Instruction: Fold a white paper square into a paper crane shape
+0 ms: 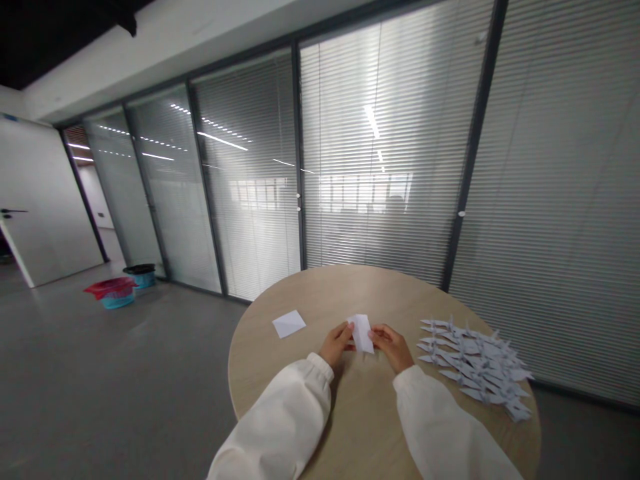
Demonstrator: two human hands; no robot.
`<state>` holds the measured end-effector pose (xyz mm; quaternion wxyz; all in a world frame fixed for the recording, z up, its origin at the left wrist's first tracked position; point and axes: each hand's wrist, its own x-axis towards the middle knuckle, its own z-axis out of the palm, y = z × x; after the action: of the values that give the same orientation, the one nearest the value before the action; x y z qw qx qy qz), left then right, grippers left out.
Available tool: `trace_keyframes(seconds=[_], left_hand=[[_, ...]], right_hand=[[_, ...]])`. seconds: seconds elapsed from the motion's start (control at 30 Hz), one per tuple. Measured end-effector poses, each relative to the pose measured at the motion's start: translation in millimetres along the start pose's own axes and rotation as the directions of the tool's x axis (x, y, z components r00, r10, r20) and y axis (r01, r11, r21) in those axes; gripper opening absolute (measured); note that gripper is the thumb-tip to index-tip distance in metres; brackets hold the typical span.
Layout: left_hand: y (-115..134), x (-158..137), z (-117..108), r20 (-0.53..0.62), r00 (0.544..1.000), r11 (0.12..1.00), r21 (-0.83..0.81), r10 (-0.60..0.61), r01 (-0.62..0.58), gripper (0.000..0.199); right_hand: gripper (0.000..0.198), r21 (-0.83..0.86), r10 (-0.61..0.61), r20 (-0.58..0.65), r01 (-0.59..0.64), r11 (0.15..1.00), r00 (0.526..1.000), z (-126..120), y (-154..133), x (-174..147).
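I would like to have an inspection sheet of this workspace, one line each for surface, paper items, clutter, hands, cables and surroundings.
Surface: round wood-grain table.
Paper items: folded white paper in the hands; flat white sheet on the left.
Clutter: many folded paper cranes, crowded together on the right side.
Hands: left hand and right hand both grip the folded white paper.
Cables: nothing seen.
Surroundings: glass partition with blinds; red-lined bin and black-lined bin on the floor; white door, open.
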<state>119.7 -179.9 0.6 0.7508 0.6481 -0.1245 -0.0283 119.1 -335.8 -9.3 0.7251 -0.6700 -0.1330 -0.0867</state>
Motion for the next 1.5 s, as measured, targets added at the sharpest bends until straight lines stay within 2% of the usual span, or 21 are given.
trace_keyframes(seconds=[0.27, 0.43, 0.67, 0.97, 1.2, 1.33, 1.5], left_hand=[[-8, 4, -3, -0.055, 0.997, 0.996, -0.069, -0.057, 0.053, 0.04], [-7, 2, -2, -0.022, 0.998, 0.991, -0.123, -0.06, 0.057, 0.037], [-5, 2, -5, 0.082, 0.996, 0.999, -0.036, -0.033, 0.036, 0.053], [-16, 6, -7, 0.195, 0.981, 1.0, 0.0, -0.011, 0.011, 0.049], [-12, 1, -3, 0.17, 0.985, 0.999, 0.036, -0.037, 0.032, 0.042], [-14, 2, -4, 0.102, 0.994, 0.998, 0.056, -0.029, 0.023, 0.042], [-17, 8, -7, -0.002, 1.0, 1.0, 0.029, 0.001, -0.001, 0.046]], right_hand=[[0.038, -0.113, -0.066, -0.137, 0.051, 0.992, 0.988, -9, 10, 5], [0.037, -0.147, -0.117, -0.177, 0.091, 0.985, 0.977, -11, 12, 6], [0.039, -0.191, -0.133, -0.154, 0.103, 0.976, 0.979, -12, 14, 8], [0.036, -0.258, -0.179, -0.07, 0.155, 0.954, 0.981, -7, 8, 3], [0.032, -0.308, -0.183, -0.036, 0.163, 0.937, 0.982, -2, 5, -1], [0.035, -0.294, -0.162, -0.039, 0.143, 0.945, 0.986, -1, 4, -2], [0.04, -0.265, -0.121, -0.102, 0.091, 0.96, 0.987, -2, 9, 1]])
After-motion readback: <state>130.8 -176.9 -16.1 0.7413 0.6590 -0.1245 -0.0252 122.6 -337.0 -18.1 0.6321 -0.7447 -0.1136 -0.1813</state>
